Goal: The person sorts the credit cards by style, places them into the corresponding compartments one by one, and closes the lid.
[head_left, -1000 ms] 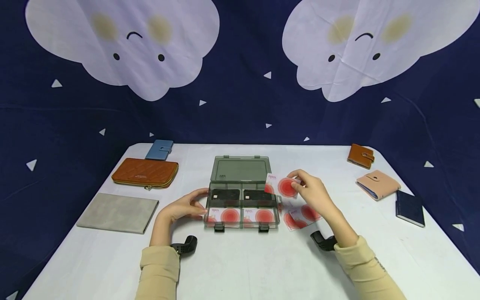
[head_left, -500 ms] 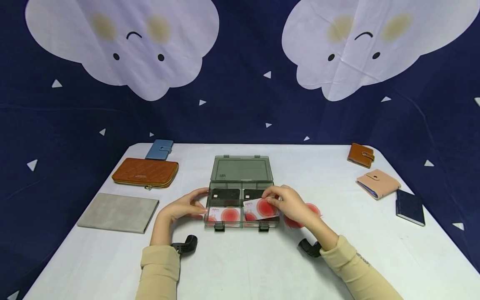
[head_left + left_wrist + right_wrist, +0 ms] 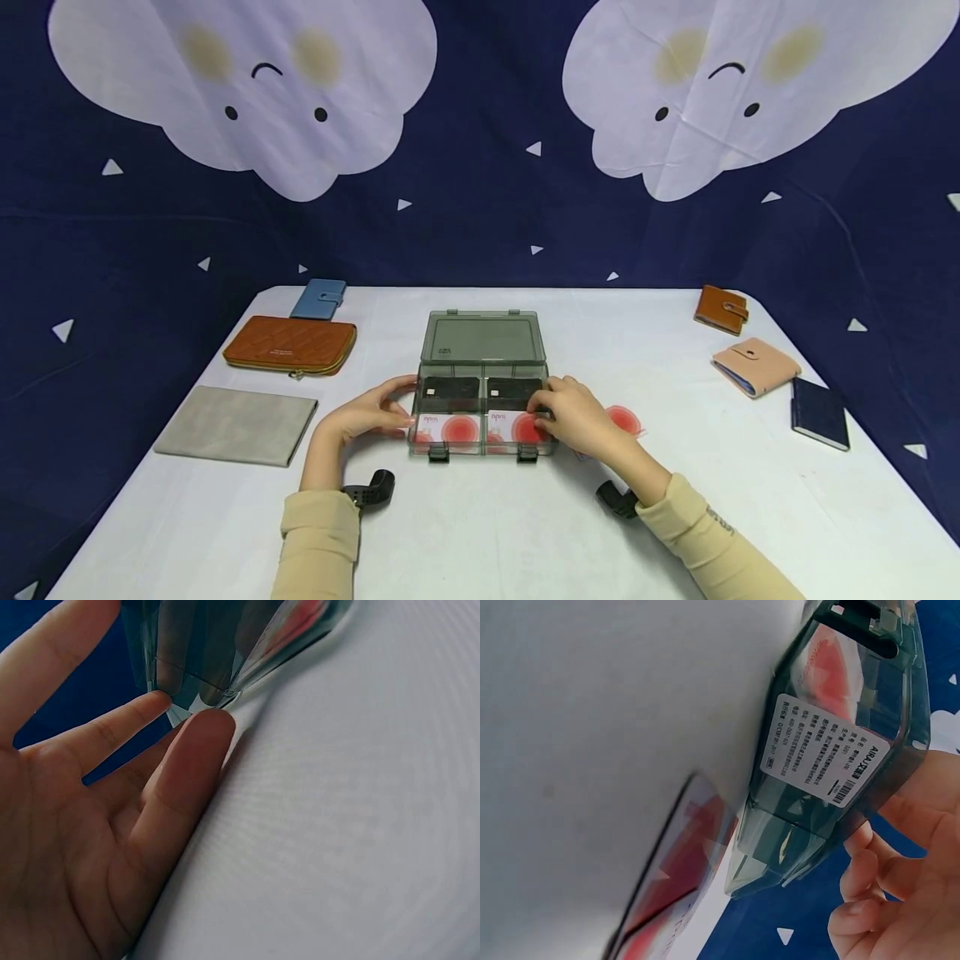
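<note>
A clear grey-green plastic box (image 3: 483,454) with its lid (image 3: 483,337) raised stands mid-table. Dark cards (image 3: 451,390) lie in its two back compartments. In the front left compartment is a red-and-white card (image 3: 442,429). My left hand (image 3: 367,414) rests against the box's left side, thumb and fingers extended; the left wrist view shows fingertips touching a box corner. My right hand (image 3: 573,414) pinches the right end of a red-and-white card (image 3: 508,426) in the front right compartment. In the right wrist view, the labelled box wall (image 3: 825,750) hides its thumb and fingertips.
Red-and-white cards (image 3: 624,419) lie on the table, partly behind the right hand. At left are a grey pouch (image 3: 236,425), a brown zip wallet (image 3: 291,344) and a blue wallet (image 3: 318,300). At right sit brown (image 3: 722,309), pink (image 3: 756,367) and navy (image 3: 820,414) wallets.
My right hand has brought a red-and-white card leftward from above the box's right side and down into the front right compartment, where it now lies flat. My left hand has stayed put.
</note>
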`<state>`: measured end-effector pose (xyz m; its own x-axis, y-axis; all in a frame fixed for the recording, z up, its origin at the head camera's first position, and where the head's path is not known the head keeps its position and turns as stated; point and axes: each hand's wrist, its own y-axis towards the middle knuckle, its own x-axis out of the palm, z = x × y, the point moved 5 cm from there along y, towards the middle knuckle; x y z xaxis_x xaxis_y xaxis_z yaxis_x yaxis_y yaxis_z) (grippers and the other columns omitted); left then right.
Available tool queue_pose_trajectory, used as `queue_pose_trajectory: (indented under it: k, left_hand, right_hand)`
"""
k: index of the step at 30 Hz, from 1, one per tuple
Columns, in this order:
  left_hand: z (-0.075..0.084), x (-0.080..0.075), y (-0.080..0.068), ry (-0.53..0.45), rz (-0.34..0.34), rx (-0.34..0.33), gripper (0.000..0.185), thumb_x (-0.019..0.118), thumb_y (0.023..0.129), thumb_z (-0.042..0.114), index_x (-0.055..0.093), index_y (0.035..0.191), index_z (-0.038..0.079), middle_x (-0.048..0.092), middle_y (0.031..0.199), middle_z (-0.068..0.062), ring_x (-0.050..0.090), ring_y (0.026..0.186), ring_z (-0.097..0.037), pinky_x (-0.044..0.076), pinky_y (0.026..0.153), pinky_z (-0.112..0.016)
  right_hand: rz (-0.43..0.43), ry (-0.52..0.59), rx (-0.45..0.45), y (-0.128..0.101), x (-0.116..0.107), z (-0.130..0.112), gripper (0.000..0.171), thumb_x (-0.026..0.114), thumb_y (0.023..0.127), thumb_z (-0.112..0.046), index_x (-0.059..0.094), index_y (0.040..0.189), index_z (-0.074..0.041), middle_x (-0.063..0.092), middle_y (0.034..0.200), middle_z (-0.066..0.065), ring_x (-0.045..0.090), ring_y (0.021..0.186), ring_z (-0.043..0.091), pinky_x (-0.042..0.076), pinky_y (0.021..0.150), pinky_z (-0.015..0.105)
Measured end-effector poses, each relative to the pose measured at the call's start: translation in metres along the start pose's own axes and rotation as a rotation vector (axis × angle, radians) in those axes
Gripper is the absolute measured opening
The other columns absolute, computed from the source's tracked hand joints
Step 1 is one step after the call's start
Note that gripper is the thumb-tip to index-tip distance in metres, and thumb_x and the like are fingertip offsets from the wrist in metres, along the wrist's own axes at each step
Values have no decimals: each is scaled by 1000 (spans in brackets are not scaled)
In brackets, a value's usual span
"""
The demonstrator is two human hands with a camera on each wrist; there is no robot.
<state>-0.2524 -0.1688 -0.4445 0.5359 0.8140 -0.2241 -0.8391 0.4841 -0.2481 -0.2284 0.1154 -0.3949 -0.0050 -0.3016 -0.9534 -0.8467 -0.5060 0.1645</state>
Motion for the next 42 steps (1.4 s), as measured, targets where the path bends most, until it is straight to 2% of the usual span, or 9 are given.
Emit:
queue_pose_trajectory:
  k: [3,7,13,16,22,29,34,38,42]
  left_hand:
    - [1,0,0,-1,-1,2,84,70,80,8,19,145,0,60,85,-5,54,73,-13,45,63,-25]
    - [1,1,0,-7,-5,6,84,70,80,8,18,145,0,60,82,-4,54,73,-13,46,63,-26]
    - [0,2,1,-12,-9,12,85,71,80,9,18,145,0,61,85,-4,55,74,-13,47,63,-26]
    - [-1,1,0,-13,-9,12,85,71,80,9,18,145,0,60,86,-5,56,74,-12,47,64,-26]
    - [0,1,0,-26,-16,12,84,70,80,8,17,146,0,60,82,-3,55,72,-12,47,64,-27]
    - [1,0,-1,-24,-12,12,85,70,80,8,17,145,-1,60,83,-3,55,72,-12,47,64,-27]
    - [0,0,-1,-19,-10,11,85,70,80,8,18,145,-1,60,82,-3,55,72,-12,47,64,-27]
    - [0,1,-1,-16,-12,12,84,70,80,8,18,145,-1,60,83,-4,55,73,-13,46,63,-26]
    - [0,1,0,-17,-11,12,84,70,80,8,18,145,-1,60,83,-4,55,74,-13,47,64,-26]
  right_hand:
    - [-15,-2,-6,-1,-1,-1,15,76,76,-18,70,89,-15,47,76,-4,38,69,14,33,65,29]
    - [12,45,-38,-4,-8,4,19,74,77,-15,69,95,-12,53,81,-1,47,75,18,39,69,33]
    - [32,197,-14,-14,-28,35,20,69,81,-8,66,101,-7,60,87,4,54,84,25,43,73,39]
    - [-33,196,14,-22,-33,56,28,71,78,-10,64,105,-7,61,93,8,53,88,28,41,75,43]
    - [-263,97,116,-41,-26,90,61,82,58,-11,59,114,-12,52,105,10,44,95,29,32,71,42]
    - [-321,136,157,-41,-21,114,51,86,53,-13,57,94,-16,47,91,4,41,85,26,29,65,38]
    - [-248,193,237,-35,-25,130,46,83,61,-13,51,94,-10,52,91,8,45,84,28,34,67,41]
    - [-126,226,316,-30,-31,136,32,69,75,-2,47,98,-2,53,78,11,47,70,25,38,62,37]
    - [-31,250,337,-27,-38,131,20,56,84,3,50,103,2,57,85,20,53,78,32,43,68,44]
